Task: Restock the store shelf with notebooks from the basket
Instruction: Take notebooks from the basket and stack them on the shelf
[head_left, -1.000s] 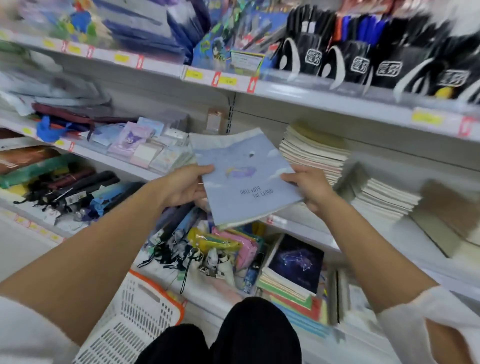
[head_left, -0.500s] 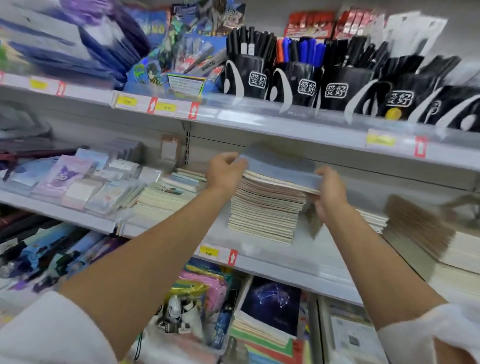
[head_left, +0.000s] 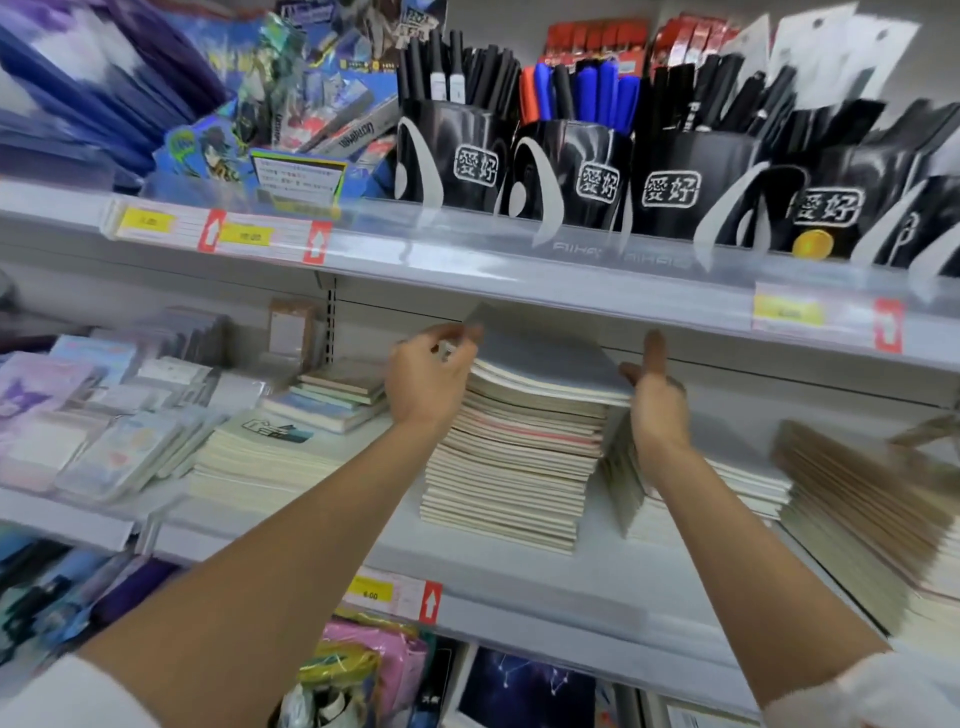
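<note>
Left hand (head_left: 431, 374) pinches the notebook (head_left: 545, 358) by its left edge; right hand (head_left: 657, 400), fingers straight, presses the right side of the stack (head_left: 509, 467). Held in mid-air a second ago, the notebook now lies atop the stack, so it looks restocked.

Two hands (head_left: 431, 374) (head_left: 657, 400), perhaps five black pen cups (head_left: 447, 150)

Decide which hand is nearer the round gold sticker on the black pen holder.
Right. The right hand presses the notebook stack from the right, below-left of the gold sticker; the left hand holds the top notebook, farther left.
</note>
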